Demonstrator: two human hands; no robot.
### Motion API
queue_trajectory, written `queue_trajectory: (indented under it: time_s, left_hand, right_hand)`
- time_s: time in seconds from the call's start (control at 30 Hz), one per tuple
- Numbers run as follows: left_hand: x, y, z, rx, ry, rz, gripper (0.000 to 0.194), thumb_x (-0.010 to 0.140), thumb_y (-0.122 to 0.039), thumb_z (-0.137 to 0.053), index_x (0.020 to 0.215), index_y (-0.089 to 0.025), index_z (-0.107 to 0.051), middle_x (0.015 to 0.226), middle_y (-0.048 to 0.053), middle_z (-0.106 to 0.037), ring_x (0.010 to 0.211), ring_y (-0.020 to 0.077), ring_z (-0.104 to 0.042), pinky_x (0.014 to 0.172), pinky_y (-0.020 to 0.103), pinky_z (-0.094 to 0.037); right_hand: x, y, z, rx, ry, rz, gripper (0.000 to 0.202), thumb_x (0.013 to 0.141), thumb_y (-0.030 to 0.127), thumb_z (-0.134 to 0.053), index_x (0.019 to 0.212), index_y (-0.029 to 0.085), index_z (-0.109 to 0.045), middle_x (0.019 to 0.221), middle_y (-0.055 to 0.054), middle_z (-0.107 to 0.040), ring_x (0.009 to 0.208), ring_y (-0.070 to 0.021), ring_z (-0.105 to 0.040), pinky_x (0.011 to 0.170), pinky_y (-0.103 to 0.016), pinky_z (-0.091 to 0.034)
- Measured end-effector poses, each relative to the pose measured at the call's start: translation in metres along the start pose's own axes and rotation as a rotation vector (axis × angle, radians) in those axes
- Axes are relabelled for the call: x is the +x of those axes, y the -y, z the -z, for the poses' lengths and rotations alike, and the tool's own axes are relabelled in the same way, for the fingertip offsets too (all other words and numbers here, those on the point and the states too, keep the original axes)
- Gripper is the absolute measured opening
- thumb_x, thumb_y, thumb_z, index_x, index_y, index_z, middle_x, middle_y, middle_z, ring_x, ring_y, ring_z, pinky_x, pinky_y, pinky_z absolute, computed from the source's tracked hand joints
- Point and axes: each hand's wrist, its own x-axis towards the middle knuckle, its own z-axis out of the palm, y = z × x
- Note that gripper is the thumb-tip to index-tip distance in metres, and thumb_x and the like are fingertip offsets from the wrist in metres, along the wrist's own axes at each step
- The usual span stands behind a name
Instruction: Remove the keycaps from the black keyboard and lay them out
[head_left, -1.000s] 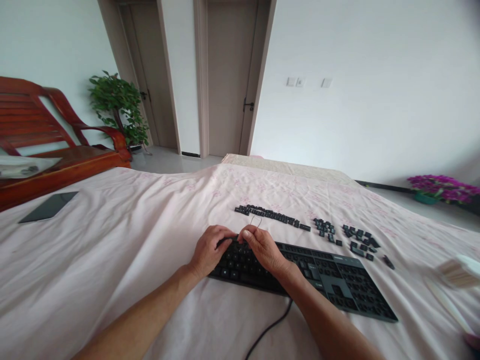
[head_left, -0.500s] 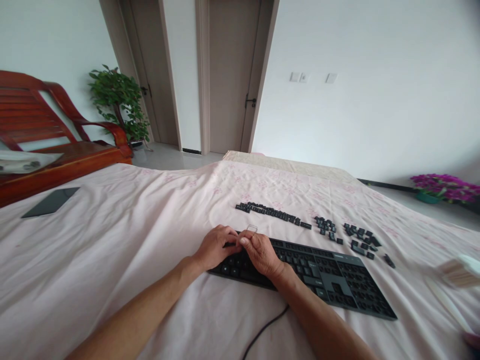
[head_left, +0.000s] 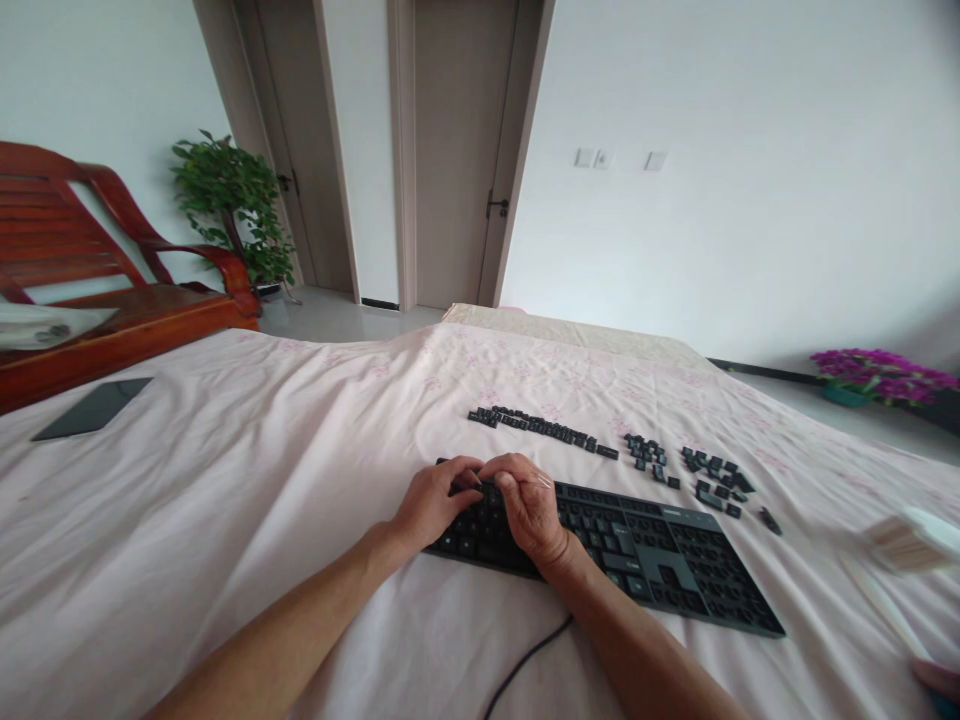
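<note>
A black keyboard (head_left: 622, 545) lies on the pink cloth, with many of its keycaps off. My left hand (head_left: 435, 500) rests over its upper left end, fingers curled and thumb bent in toward them; whatever is between the fingertips is hidden. Right beside it, my right hand (head_left: 529, 505) is closed above the keys, gripping a thin wire keycap puller (head_left: 544, 482) whose bent wire pokes out past the knuckles. Loose black keycaps (head_left: 555, 430) lie in rows behind the keyboard, with more keycaps (head_left: 649, 455) in clusters to the right.
A dark flat tablet-like slab (head_left: 94, 408) lies at left on the cloth (head_left: 300, 450). At right stands a blurred white container of thin sticks (head_left: 915, 540). The keyboard's cable (head_left: 525, 660) runs toward me. Beyond are a wooden bench (head_left: 67, 240) and a plant (head_left: 232, 200).
My right hand has turned and moved slightly right, away from the left fingertips; the puller's wire loop has swung over the knuckles. My left hand stays near the keyboard's upper left.
</note>
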Motion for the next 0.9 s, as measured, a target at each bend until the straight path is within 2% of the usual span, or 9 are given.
queue_trajectory:
  time_s: [0.13,0.27,0.47,0.67,0.77,0.9]
  left_hand:
    - [0.001,0.005,-0.002,-0.165,-0.064,0.056,0.043,0.077,-0.020,-0.062,0.119,-0.024,-0.056,0.089,0.001,-0.069,0.080,0.0159,-0.066,0.077,0.029,-0.052]
    - [0.002,0.007,-0.004,-0.275,-0.115,0.076,0.050,0.076,-0.020,-0.063,0.125,-0.021,-0.050,0.088,0.001,-0.067,0.081,0.0159,-0.066,0.079,0.030,-0.053]
    - [0.001,0.007,-0.003,-0.319,-0.168,0.063,0.056,0.076,-0.021,-0.065,0.129,-0.021,-0.045,0.090,0.002,-0.065,0.081,0.0151,-0.066,0.079,0.031,-0.052]
    - [0.001,0.008,-0.003,-0.305,-0.174,0.071,0.062,0.076,-0.022,-0.065,0.133,-0.022,-0.039,0.093,0.002,-0.064,0.081,0.0152,-0.066,0.081,0.032,-0.053]
    - [0.001,0.010,-0.003,-0.324,-0.214,0.087,0.060,0.080,-0.028,-0.062,0.134,-0.023,-0.037,0.100,0.004,-0.062,0.083,0.0147,-0.066,0.082,0.032,-0.052]
    - [0.000,0.011,-0.002,-0.309,-0.249,0.093,0.055,0.084,-0.032,-0.056,0.135,-0.023,-0.037,0.107,0.006,-0.061,0.084,0.0144,-0.065,0.080,0.031,-0.052]
  right_hand:
    - [0.002,0.004,0.002,-0.219,-0.061,0.068,0.030,0.097,0.028,-0.037,0.105,0.024,-0.065,0.088,-0.006,-0.067,0.094,-0.0219,-0.055,0.088,-0.037,-0.039]
    - [0.007,0.006,0.000,-0.320,0.072,0.093,0.031,0.097,0.024,-0.037,0.114,0.022,-0.062,0.088,-0.007,-0.066,0.086,-0.0212,-0.055,0.079,-0.035,-0.041]
    - [0.010,0.003,-0.002,-0.450,0.175,-0.052,0.018,0.091,0.030,-0.052,0.097,0.027,-0.069,0.087,-0.004,-0.069,0.083,-0.0195,-0.058,0.072,-0.029,-0.040]
    - [0.013,0.003,-0.001,-0.413,0.172,-0.198,0.011,0.084,0.032,-0.060,0.084,0.028,-0.070,0.083,-0.001,-0.072,0.080,-0.0194,-0.064,0.067,-0.026,-0.040]
    - [0.026,-0.009,0.008,-0.365,0.143,-0.340,0.016,0.082,0.037,-0.060,0.081,0.026,-0.071,0.078,-0.001,-0.073,0.073,-0.0193,-0.065,0.061,-0.026,-0.038]
    - [0.054,-0.041,0.024,-0.412,0.080,-0.514,0.018,0.078,0.038,-0.061,0.083,0.025,-0.073,0.077,-0.003,-0.072,0.074,-0.0202,-0.065,0.060,-0.026,-0.037]
